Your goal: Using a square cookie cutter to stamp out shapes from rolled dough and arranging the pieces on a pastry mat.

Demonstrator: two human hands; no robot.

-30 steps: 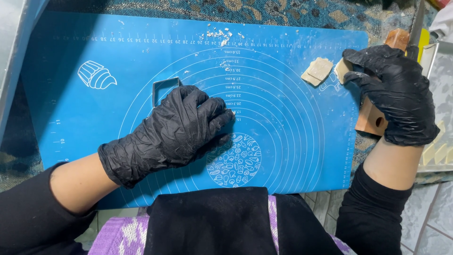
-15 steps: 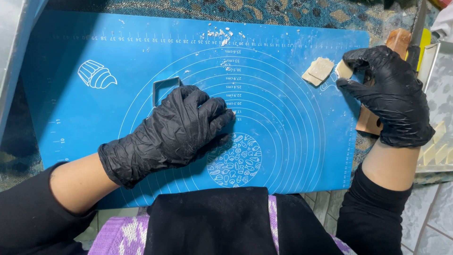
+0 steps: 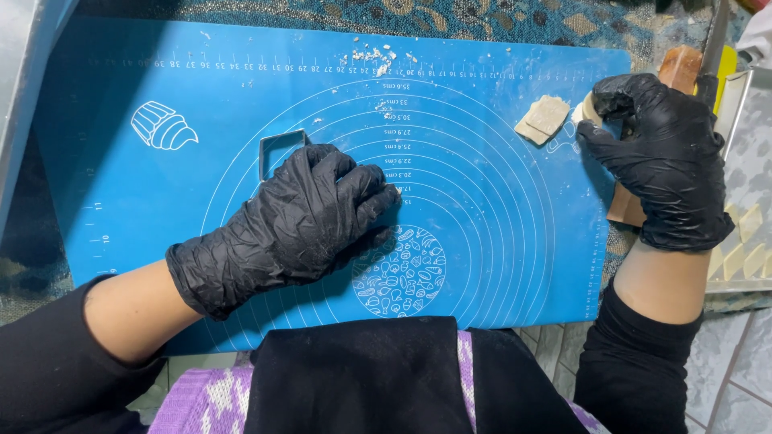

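Right hand (image 3: 655,157), gloved, clamped on small dough piece (image 3: 585,108) at mat (image 3: 498,265) 2 o'clock edge; piece lifted slightly versus a second ago. Second dough piece (image 3: 544,119) left flat just beside. Left hand (image 3: 297,221) pressed flat, fingers together, unchanged; metal cutter (image 3: 277,149) at its 11 o'clock.

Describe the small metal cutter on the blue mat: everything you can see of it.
The cutter is a small open frame of thin, shiny metal with straight sides and sharp corners, roughly diamond or square in outline. It stands on its edge on the blue mat, left of the mat's middle, just inside the printed rings. The mat shows through its hollow centre. The left hand, in a black glove, lies flat on the mat and covers its lower right part, so the full outline cannot be seen.
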